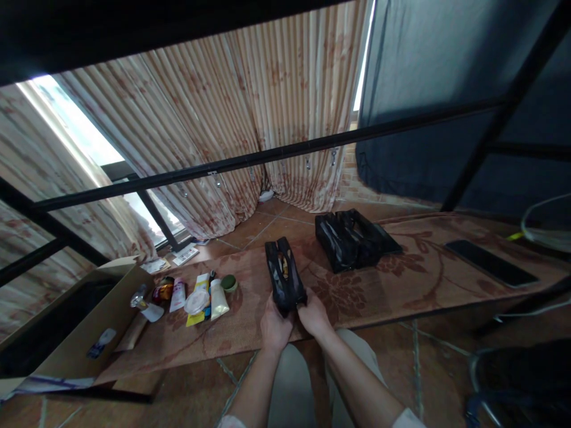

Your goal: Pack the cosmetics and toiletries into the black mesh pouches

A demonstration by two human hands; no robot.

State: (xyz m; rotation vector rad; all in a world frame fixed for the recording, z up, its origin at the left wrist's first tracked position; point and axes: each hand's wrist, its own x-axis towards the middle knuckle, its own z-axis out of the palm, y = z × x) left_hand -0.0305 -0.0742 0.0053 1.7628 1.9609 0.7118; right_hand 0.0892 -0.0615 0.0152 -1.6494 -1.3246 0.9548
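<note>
A black zippered pouch (275, 274) with a see-through or mesh top stands on the cloth-covered table in front of me, its contents not clear. My left hand (275, 327) is closed round its near end. My right hand (313, 315) is closed at the near right corner, by what looks like the zip end; the fingertips are partly hidden. To the right lie more black pouches (348, 241) of a similar look, side by side. Left of my hands are a cream tube (218, 299), a round clear-lidded tub (197, 302), and a green-lidded jar (229, 282).
A cardboard box (113, 315) stands at the table's left end, beside a pump bottle (149, 308) and a pink-white tube (178, 294). A dark phone-like slab (491, 261) lies at right. A black metal bar (250, 160) crosses beyond the table, before curtains (214, 107).
</note>
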